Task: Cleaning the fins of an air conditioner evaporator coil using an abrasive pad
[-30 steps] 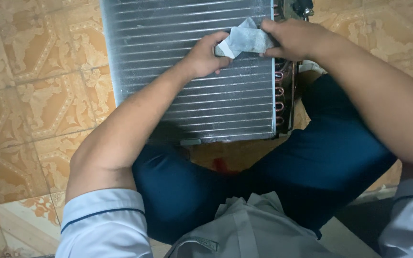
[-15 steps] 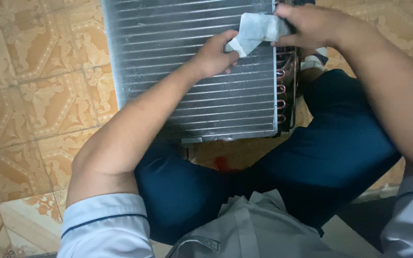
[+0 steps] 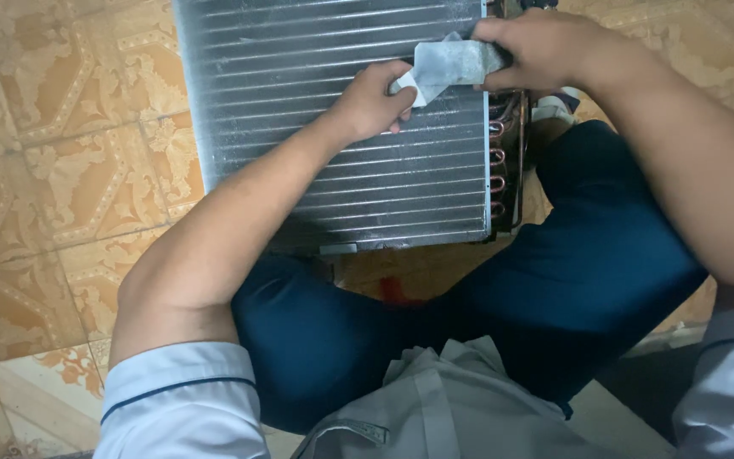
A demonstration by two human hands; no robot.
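The person sits on the floor in a pale short-sleeved shirt (image 3: 460, 408) with dark piping at the cuffs and dark blue trousers (image 3: 571, 280), knees spread wide. Between the legs, a small red thing (image 3: 397, 291) shows on the patterned tan floor tiles (image 3: 53, 195), though I cannot make out what it is. Just past the knees, a finned metal coil block (image 3: 341, 170) rests with its grey ribbed face turned up toward the person; copper tube bends (image 3: 499, 161) run down its right edge. Both bare forearms stretch out over it. The left hand (image 3: 373, 102) lies against the fins, its fingers curled and pinching the lower left corner of a crumpled grey-white cloth (image 3: 448, 64). The right hand (image 3: 537, 47), a little farther off near the block's top right corner, is closed over the cloth's other end. The two hands sit close together, with the cloth drawn across the fins between them.
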